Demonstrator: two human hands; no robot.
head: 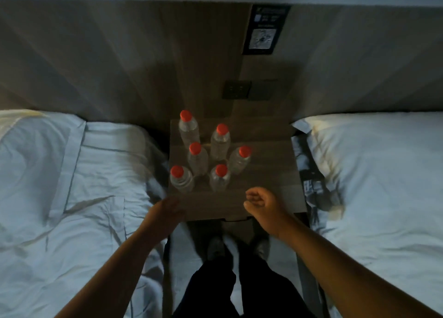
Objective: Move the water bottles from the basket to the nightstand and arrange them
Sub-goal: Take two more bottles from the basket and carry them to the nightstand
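Several clear water bottles with red caps stand upright on the left half of the wooden nightstand [268, 174]. The nearest ones are a bottle at the front left [181, 178] and one beside it [220, 180]; the farthest [188, 128] stands at the back. My left hand [167, 210] hovers blurred over the nightstand's front left corner, fingers straight, holding nothing. My right hand [261, 204] is above the front edge, fingers loosely curled and empty, just right of the nearest bottles. No basket is in view.
A bed with white bedding [72, 186] flanks the nightstand on the left and another [383, 174] on the right. Behind it, a wooden wall panel carries switch plates [237, 89] and a dark notice [263, 30]. My legs and shoes [215, 248] are on the floor below.
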